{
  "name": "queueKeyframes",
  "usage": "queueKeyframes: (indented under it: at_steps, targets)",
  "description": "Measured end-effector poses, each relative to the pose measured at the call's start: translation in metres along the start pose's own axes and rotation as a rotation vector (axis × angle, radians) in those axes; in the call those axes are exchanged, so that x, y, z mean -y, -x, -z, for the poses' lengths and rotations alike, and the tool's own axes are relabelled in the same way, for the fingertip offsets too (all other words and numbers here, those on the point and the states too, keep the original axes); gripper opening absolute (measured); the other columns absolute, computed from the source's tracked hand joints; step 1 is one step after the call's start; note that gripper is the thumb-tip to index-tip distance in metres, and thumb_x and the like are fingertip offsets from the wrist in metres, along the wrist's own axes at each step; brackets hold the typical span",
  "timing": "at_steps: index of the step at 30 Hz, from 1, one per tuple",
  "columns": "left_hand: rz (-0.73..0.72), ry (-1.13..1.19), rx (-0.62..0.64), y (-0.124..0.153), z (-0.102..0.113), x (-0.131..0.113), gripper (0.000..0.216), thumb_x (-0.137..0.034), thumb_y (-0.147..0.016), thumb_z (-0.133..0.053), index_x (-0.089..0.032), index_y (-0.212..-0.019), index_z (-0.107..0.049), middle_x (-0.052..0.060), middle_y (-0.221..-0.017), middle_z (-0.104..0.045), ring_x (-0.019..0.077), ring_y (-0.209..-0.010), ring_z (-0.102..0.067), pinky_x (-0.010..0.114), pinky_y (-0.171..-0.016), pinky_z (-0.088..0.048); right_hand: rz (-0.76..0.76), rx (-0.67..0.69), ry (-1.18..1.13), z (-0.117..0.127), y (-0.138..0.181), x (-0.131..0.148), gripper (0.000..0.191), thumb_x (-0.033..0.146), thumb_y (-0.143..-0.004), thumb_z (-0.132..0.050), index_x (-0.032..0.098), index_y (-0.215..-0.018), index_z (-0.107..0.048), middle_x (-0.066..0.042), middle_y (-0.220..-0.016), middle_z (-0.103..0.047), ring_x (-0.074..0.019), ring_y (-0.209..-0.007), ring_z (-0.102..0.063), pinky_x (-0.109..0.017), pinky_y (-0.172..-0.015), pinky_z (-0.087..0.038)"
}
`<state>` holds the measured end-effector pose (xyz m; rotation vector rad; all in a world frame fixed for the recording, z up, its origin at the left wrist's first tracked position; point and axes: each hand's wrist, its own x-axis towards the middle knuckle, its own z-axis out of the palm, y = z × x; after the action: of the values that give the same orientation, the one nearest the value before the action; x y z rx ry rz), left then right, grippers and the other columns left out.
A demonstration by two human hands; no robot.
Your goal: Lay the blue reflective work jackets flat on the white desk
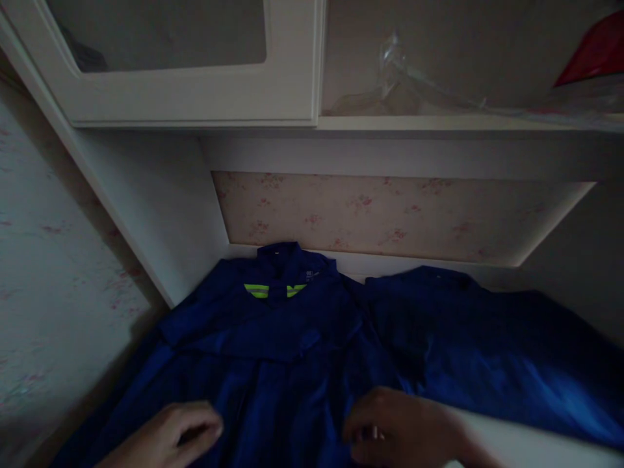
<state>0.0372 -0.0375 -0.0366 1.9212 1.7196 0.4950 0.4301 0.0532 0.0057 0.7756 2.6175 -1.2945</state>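
Note:
A dark blue work jacket (287, 344) lies spread flat on a white surface, collar toward the back wall, with a neon yellow-green stripe (274, 290) under the collar. My left hand (168, 434) rests on the jacket's lower left part, fingers curled loosely onto the cloth. My right hand (402, 429) lies on the jacket's lower middle, fingers bent and pressing or pinching the fabric; the grip is hard to make out in the dim light. A second blue garment (492, 338) lies to the right, overlapping the first.
Floral wallpaper (390, 214) backs the alcove. A white cabinet door with a glass pane (170, 78) hangs above at left. An open shelf (463, 122) at upper right holds clear plastic (404, 71) and something red (595, 49). White surface edge (531, 442) shows at lower right.

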Motion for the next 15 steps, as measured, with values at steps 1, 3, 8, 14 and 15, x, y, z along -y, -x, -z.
queueKeyframes:
  at_steps: [1,3,8,14,15]
  targets:
    - [0.002,0.027,0.035,-0.014,-0.007,-0.009,0.030,-0.054,-0.087,-0.053,-0.033,-0.100,-0.070,-0.003,-0.101,-0.071,0.0160,-0.089,-0.067,0.025,-0.086,-0.053,-0.023,-0.107,-0.004,-0.004,-0.008,-0.002,0.026,0.026,-0.088,-0.051,0.022,-0.104,-0.071,-0.004,-0.098,-0.073,-0.0173,-0.088,-0.068,-0.023,-0.075,-0.048]
    - [0.010,0.058,0.022,-0.046,-0.023,-0.020,0.040,-0.053,-0.090,-0.049,-0.030,-0.120,-0.061,0.002,-0.126,-0.062,0.0140,-0.087,-0.066,0.027,-0.089,-0.052,-0.073,-0.277,0.005,-0.015,-0.027,-0.010,0.027,0.027,-0.087,-0.052,0.025,-0.108,-0.068,-0.003,-0.107,-0.069,-0.0164,-0.087,-0.067,-0.024,-0.078,-0.048]
    - [0.096,-0.167,-0.110,-0.116,-0.065,-0.016,0.072,-0.054,-0.087,-0.050,-0.016,-0.145,-0.033,0.019,-0.152,-0.033,0.0189,-0.079,-0.070,0.038,-0.083,-0.055,-0.314,-0.585,0.123,-0.029,-0.084,-0.040,0.066,0.025,-0.082,-0.054,0.028,-0.145,-0.035,-0.009,-0.157,-0.025,-0.0224,-0.092,-0.068,-0.037,-0.085,-0.052]
    - [0.045,-0.272,-0.167,-0.131,-0.071,-0.007,0.033,-0.031,-0.093,-0.034,-0.023,-0.107,-0.063,0.006,-0.118,-0.064,0.0194,-0.096,-0.069,0.031,-0.085,-0.053,-0.430,-0.673,0.128,-0.021,-0.119,-0.068,0.064,0.027,-0.084,-0.053,0.019,-0.145,-0.036,-0.014,-0.136,-0.054,-0.0316,-0.106,-0.064,-0.043,-0.089,-0.050]
    - [0.039,-0.284,-0.188,-0.125,-0.061,-0.001,0.033,-0.030,-0.093,-0.033,-0.024,-0.103,-0.063,0.005,-0.113,-0.066,0.0178,-0.097,-0.068,0.029,-0.086,-0.052,-0.421,-0.676,0.121,-0.022,-0.120,-0.070,0.055,0.027,-0.085,-0.053,0.021,-0.139,-0.044,-0.011,-0.130,-0.059,-0.0307,-0.104,-0.065,-0.042,-0.088,-0.049]
